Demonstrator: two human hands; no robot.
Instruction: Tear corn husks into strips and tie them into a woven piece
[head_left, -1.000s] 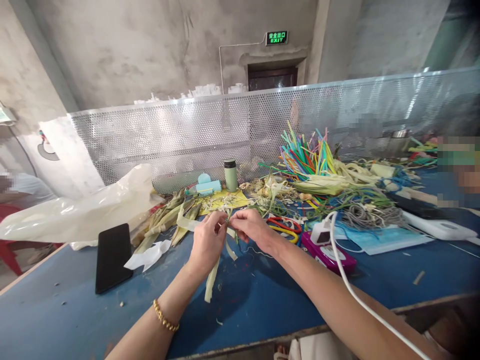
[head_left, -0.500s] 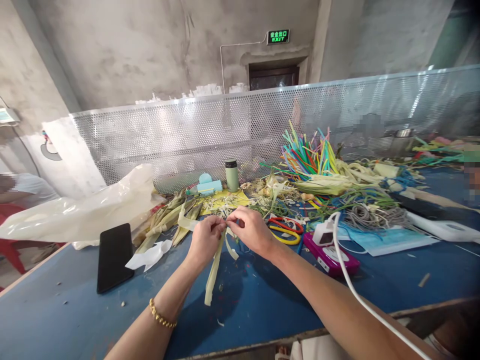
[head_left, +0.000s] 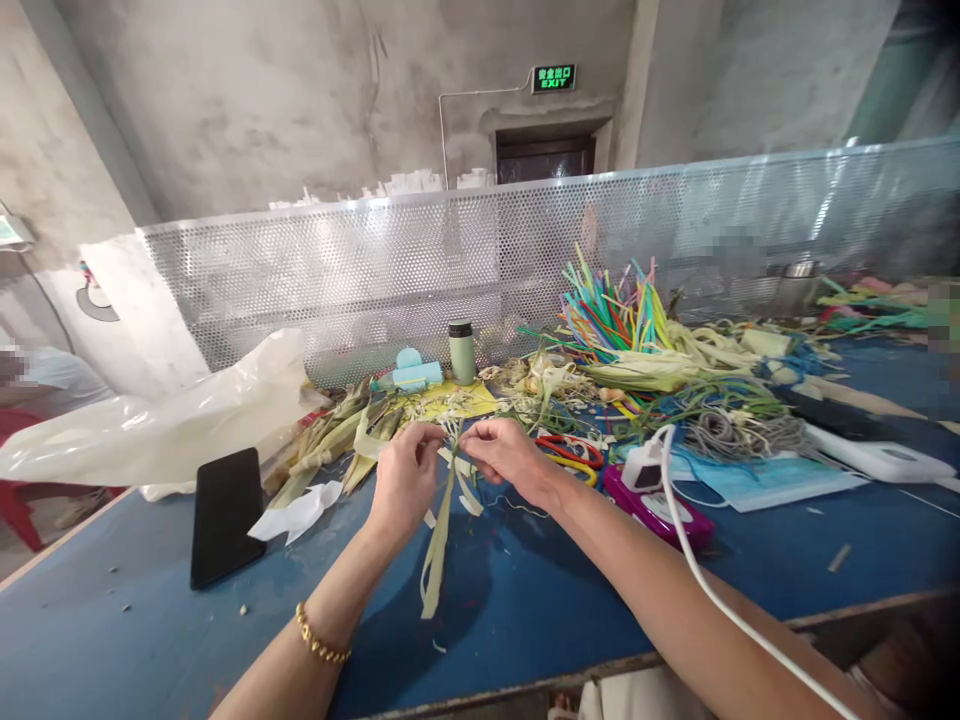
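Observation:
Both of my hands meet over the blue table (head_left: pixel 525 600) and pinch a bundle of pale yellow-green leaf strips (head_left: pixel 439 540). My left hand (head_left: pixel 401 480) grips the top of the bundle with closed fingers; a gold bead bracelet sits on that wrist. My right hand (head_left: pixel 506 458) pinches the same strips from the right, fingertips close to the left hand's. The long ends of the strips hang down toward the table.
A black phone (head_left: pixel 223 512) lies at the left beside a large plastic bag (head_left: pixel 172 415). Husk leaves, coloured strips (head_left: pixel 611 310), a green bottle (head_left: pixel 461 352), a purple box (head_left: pixel 652 500) with a white charger cable and a face mask crowd the back and right. A perforated metal screen stands behind.
My hands have drawn slightly apart and the hanging strips have shifted a little to the right and lower.

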